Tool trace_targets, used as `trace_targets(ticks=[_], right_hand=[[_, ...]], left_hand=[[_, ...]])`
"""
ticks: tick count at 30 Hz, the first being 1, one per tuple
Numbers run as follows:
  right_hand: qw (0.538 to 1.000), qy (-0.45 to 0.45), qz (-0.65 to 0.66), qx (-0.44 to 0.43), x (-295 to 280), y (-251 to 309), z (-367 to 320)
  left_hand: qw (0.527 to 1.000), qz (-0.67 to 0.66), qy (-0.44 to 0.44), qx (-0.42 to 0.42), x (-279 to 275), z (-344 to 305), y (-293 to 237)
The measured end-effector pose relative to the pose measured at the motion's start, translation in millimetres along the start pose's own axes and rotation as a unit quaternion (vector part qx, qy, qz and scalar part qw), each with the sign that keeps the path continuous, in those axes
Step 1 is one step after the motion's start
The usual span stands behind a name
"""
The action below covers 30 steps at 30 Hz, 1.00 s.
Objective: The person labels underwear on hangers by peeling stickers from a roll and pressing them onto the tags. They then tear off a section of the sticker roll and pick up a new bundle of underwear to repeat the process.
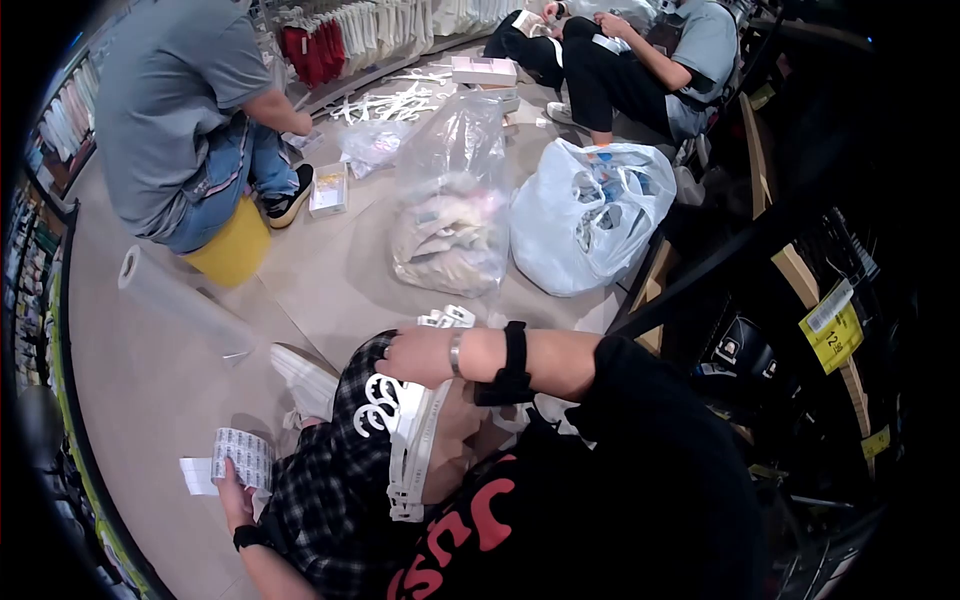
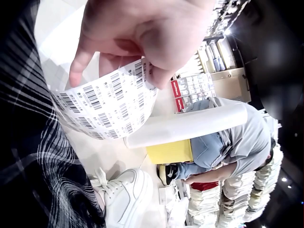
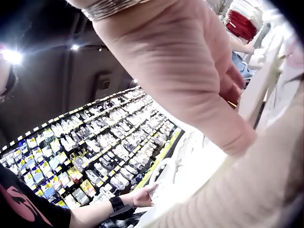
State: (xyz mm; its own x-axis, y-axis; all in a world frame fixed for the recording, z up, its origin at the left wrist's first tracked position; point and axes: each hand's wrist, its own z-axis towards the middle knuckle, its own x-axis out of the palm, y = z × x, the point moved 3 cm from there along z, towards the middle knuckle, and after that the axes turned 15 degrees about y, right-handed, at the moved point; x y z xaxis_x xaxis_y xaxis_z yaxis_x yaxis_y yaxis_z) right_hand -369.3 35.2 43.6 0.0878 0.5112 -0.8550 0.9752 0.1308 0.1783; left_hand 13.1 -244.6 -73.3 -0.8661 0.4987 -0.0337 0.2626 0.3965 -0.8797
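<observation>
Remotely, I'm watching two hands busying themselves around a plaid-covered lap.
The left hand [image 1: 238, 492] is gripping a roll of printed labels [image 1: 242, 456] beside the plaid cloth [image 1: 310, 490], while the right hand [image 1: 415, 357] is holding white hangers [image 1: 407, 455] carrying tan garments [image 1: 455, 445]. Ahead, I'm seeing a clear bag [image 1: 450, 225] and a white bag [image 1: 555, 235] standing side by side on the floor [image 1: 335, 265]; a person in grey [image 1: 180, 110] is sitting on a yellow seat [image 1: 235, 245].
</observation>
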Motion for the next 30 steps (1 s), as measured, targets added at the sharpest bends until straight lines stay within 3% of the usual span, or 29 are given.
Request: trace_targets(ticks=[5,6,13,16,19,23,30], right_hand=[[0.995,0.075,0.066,-0.032,-4,1,-20],[0.994,0.033,0.086,-0.056,5,-3,-17],[0.978,0.091,0.173,-0.067,4,11,-27],[0.985,0.077,0.146,-0.045,7,10,-24],[0.984,-0.012,0.176,0.000,4,3,-22],[0.954,-0.087,0.273,0.087,1,-19,-10],[0.965,-0.024,0.247,0.084,-8,-22,7]], left_hand=[[0.999,0.009,0.031,0.000,-1,3,1],[0.999,0.017,0.040,-0.001,-2,2,1],[0.999,0.015,0.043,0.019,8,-3,-6],[0.998,0.006,0.060,0.005,7,-4,-5],[0.998,0.012,0.063,0.017,9,-4,-6],[0.998,-0.024,0.061,0.016,13,-5,-8],[0.997,-0.006,0.070,0.020,11,-2,-8]])
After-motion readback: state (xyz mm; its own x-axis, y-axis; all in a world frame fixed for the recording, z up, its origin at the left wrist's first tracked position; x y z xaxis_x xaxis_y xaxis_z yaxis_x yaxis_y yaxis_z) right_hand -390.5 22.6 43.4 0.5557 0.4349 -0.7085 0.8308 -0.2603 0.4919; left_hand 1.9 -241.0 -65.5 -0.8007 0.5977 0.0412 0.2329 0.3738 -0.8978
